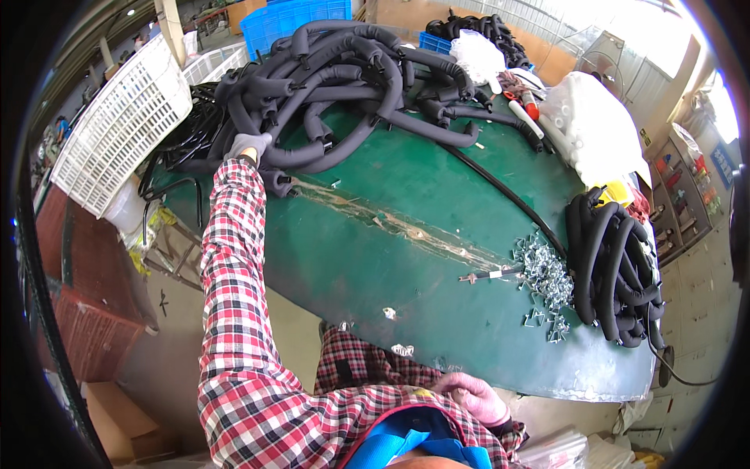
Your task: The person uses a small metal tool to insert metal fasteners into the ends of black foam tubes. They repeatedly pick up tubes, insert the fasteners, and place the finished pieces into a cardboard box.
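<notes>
My left hand (250,146), in a pale grey glove, is stretched out to the near left edge of a big heap of black foam-covered tubes (336,78). Its fingers are closed on one foam-covered tube (244,119), though partly hidden. Close to my body, beside the table's front edge, is my right hand (478,397). The fingers there are curled in, and whatever they may hold is hidden. On the green table (351,258) lies a pile of small metal clips (547,273), with a thin black-handled tool (491,274) beside it.
Another bundle of black foam-covered tubes (613,266) lies at the right edge. White plastic baskets (125,117) stand at the left, and a blue crate (293,22) is behind the heap. A white plastic bag (594,125) sits at the far right. A black hose (508,195) crosses the table.
</notes>
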The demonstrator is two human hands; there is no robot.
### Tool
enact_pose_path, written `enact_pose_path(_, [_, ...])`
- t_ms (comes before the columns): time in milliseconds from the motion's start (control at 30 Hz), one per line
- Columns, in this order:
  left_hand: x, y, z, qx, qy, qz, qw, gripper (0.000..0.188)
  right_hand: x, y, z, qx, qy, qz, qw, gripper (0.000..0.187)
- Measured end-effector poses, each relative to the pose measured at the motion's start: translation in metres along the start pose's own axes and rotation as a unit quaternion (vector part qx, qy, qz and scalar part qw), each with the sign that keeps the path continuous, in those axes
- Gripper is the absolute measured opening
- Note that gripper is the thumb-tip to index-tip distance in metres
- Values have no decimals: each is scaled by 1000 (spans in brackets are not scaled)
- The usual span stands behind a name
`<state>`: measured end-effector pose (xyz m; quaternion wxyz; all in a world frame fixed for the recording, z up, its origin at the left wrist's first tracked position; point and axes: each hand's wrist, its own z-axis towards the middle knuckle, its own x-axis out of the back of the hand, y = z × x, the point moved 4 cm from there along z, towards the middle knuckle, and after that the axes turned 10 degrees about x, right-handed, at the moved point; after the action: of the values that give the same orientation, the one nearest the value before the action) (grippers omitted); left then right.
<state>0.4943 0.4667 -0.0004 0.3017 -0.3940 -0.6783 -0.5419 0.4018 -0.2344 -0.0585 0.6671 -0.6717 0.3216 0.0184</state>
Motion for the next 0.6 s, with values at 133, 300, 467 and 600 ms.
enact_pose_path(133, [47,-22,8,-45,74,-417,905,77,-8,-4,15,18,-49,-24,998,48])
enact_pose_path(300, [114,-61,-92,-150,78,-568,805,52,-34,-19,48,95,-185,-129,970,37])
enact_pose_path(467, [125,-140,-208,-257,49,-613,746,50,-74,-27,64,267,-130,-325,898,25])
enact_pose_path(600, [149,-291,-299,-227,400,-388,798,60,-113,-31,65,395,-99,-542,736,30])
